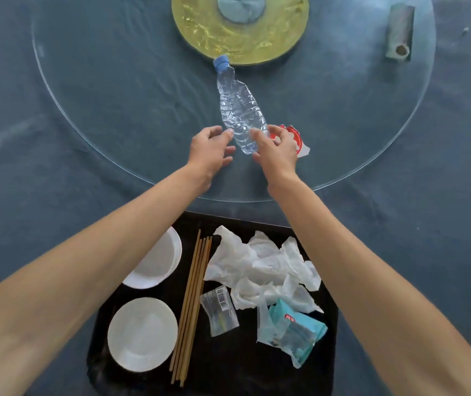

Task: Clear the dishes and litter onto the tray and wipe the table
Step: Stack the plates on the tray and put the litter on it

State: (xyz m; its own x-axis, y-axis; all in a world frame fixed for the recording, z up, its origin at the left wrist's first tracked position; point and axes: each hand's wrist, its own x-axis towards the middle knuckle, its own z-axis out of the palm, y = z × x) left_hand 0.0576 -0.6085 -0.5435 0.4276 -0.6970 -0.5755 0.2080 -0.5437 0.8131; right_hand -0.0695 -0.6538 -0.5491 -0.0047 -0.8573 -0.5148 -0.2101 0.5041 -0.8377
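A crushed clear plastic bottle with a blue cap lies on the glass turntable. My left hand and my right hand flank its lower end with relaxed fingers, fingertips at or near the plastic; neither grips it. A red-and-white wrapper lies partly under my right hand. The black tray at the table's near edge holds two white plates, several wooden chopsticks, crumpled white tissues, a clear packet and a teal wrapper.
The table carries a blue-grey cloth. A gold disc sits at the turntable's centre. A grey rolled cloth lies at the far right of the glass.
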